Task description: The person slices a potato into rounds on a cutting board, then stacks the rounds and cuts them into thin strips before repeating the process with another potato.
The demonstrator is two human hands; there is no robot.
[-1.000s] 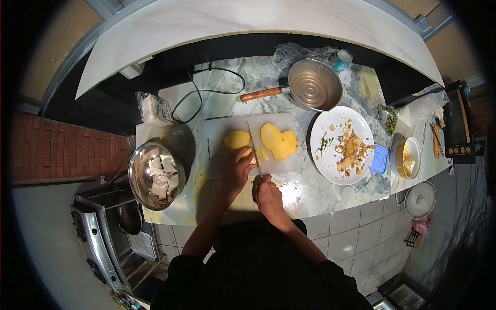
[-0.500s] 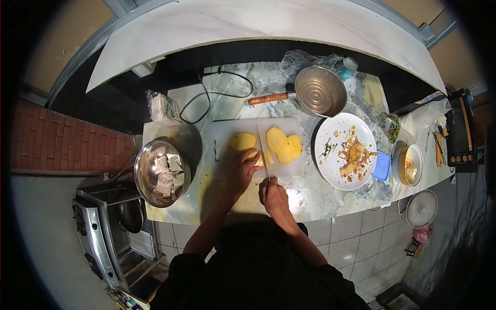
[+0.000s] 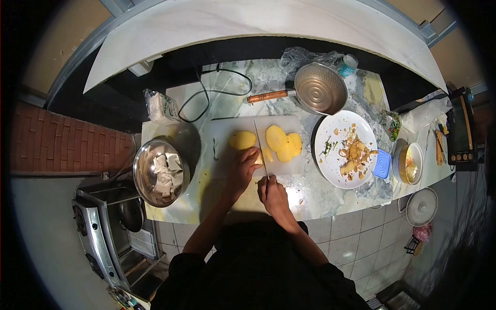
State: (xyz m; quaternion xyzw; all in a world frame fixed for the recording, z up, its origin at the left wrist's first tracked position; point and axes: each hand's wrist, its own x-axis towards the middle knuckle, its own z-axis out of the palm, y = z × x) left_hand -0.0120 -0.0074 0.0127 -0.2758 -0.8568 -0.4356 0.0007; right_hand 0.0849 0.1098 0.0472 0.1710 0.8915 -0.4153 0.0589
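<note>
On a white cutting board [image 3: 226, 155] my left hand [image 3: 243, 168] is closed around a piece of peeled potato [image 3: 258, 160], mostly hidden by the fingers. My right hand [image 3: 274, 195] grips a knife [image 3: 260, 139] by its handle, the blade upright beside the held piece and pointing away from me. Thin yellow potato strips [image 3: 267, 155] lie just right of the blade. Further right rest several peeled potato pieces [image 3: 277, 138], touching one another. Another peeled potato [image 3: 242, 139] sits beyond my left fingers.
Left stands a steel bowl [image 3: 137, 175] holding pale torn pieces. A saucepan [image 3: 320, 89] with a wooden handle is at the back. Right are a white plate [image 3: 330, 170] of peelings, a blue lid [image 3: 382, 164] and a bowl [image 3: 419, 163]. A black cable [image 3: 206, 98] loops behind the board.
The view has shifted very slightly. Both hands, the knife and the potato pieces stay in nearly the same places.
</note>
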